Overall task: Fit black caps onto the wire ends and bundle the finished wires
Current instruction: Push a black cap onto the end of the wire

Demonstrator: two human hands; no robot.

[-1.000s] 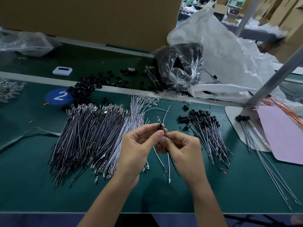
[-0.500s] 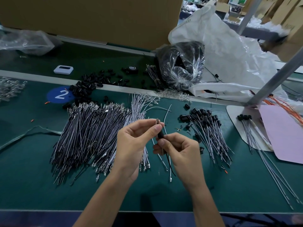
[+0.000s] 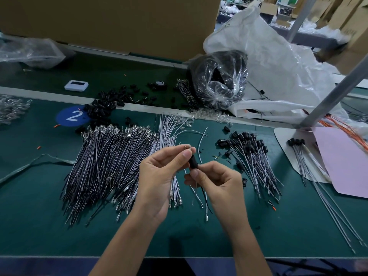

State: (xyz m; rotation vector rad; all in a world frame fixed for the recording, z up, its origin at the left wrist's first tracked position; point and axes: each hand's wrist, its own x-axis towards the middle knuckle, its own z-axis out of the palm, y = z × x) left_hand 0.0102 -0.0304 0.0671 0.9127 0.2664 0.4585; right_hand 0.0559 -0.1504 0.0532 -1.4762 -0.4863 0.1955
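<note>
Left hand (image 3: 159, 176) pinches the upper end of a wire (image 3: 205, 198) between thumb and forefinger, with what seems to be its metal terminal poking out above the fingertips, though it is too small to be sure. Right hand (image 3: 217, 180), just below and touching it, grips a black cap (image 3: 193, 162) that sits on the same wire; the rest of the wire trails down under that hand to the green bench (image 3: 39, 226).

A broad pile of uncapped wires (image 3: 107, 166) lies under and to the left of the left hand. To the right of the hands lies a heap of capped wires (image 3: 253, 156), caps toward the far side. Farther right, a small bundle (image 3: 300, 154) of capped wires rests on a white board beside a pink sheet (image 3: 342, 160).

Loose caps (image 3: 103, 106) are scattered at the far left by a blue sticker (image 3: 72, 116) marked 2. A clear bag (image 3: 219, 80) of dark parts stands beyond them.
</note>
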